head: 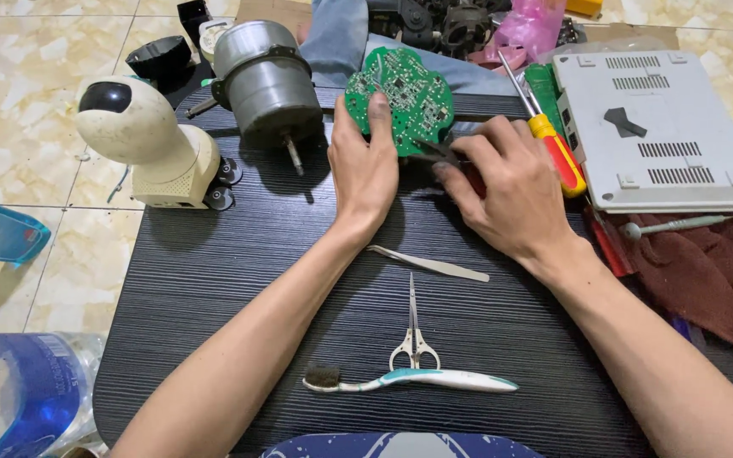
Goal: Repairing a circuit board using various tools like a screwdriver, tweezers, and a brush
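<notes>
My left hand is clamped on the green circuit board, just right of the grey motor on the bench. My right hand pinches a dark tool against the board's lower edge, just left of the red-and-yellow screwdriver.

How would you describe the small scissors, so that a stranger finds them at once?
Look at the black table, at its near edge below the two hands. The scissors lie there, points away from the person, loops touching a toothbrush. Unlike the flat tweezers just above, they have two white finger loops.
</notes>
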